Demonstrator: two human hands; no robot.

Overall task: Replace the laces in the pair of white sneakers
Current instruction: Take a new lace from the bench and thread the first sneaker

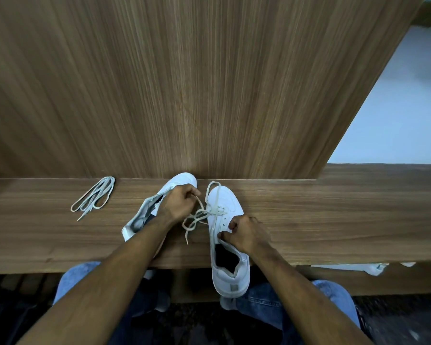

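Note:
Two white sneakers lie on a wooden shelf. The right sneaker points away from me, its heel hanging over the front edge. My right hand grips its upper by the eyelets. A loose pale lace is partly threaded through its lower eyelets and trails to the left. My left hand pinches one strand of that lace. The left sneaker lies tilted behind my left hand, its opening partly hidden by my forearm. A second lace lies bundled at the left of the shelf.
A tall wood-grain panel rises straight behind the shelf. A pale floor shows at the right. My knees in blue jeans sit under the shelf edge. Something white lies below the shelf at the right.

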